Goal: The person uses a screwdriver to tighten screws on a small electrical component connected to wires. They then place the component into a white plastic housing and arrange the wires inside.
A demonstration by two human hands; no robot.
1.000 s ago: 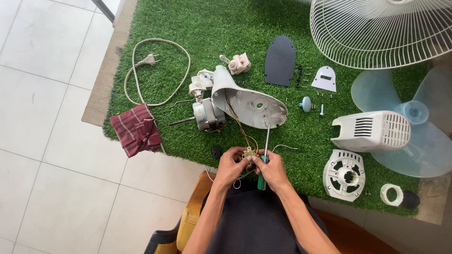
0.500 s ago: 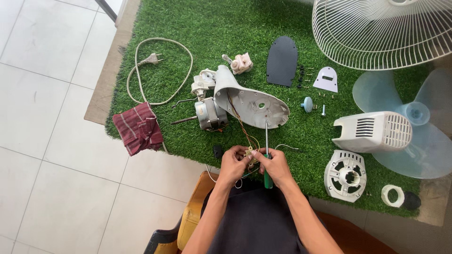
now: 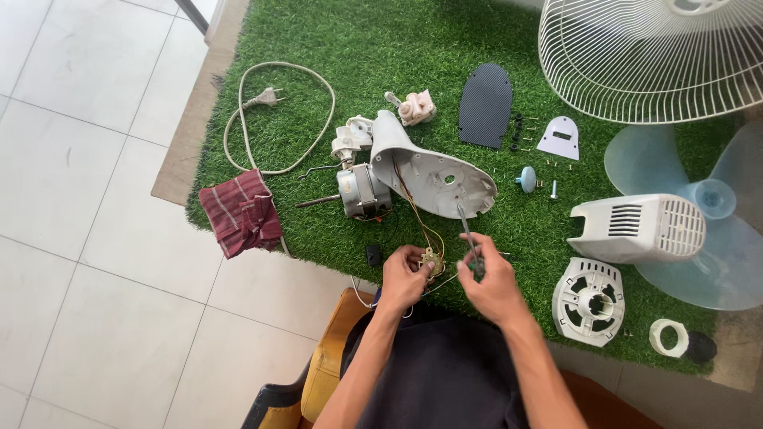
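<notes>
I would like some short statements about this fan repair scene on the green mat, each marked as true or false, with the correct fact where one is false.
1. The left hand holds a small wired part. True.
2. The right hand holds a hammer. False: it holds a screwdriver, its tip pointing away from the person.
3. The power cord is plugged into a wall socket. False: it lies looped on the green mat, with its plug free.
4. The red striped cloth lies at the mat's left edge. True.
5. The fan blade is mounted on the motor. False: it lies apart, at the right, partly under the white rear cover.
</notes>
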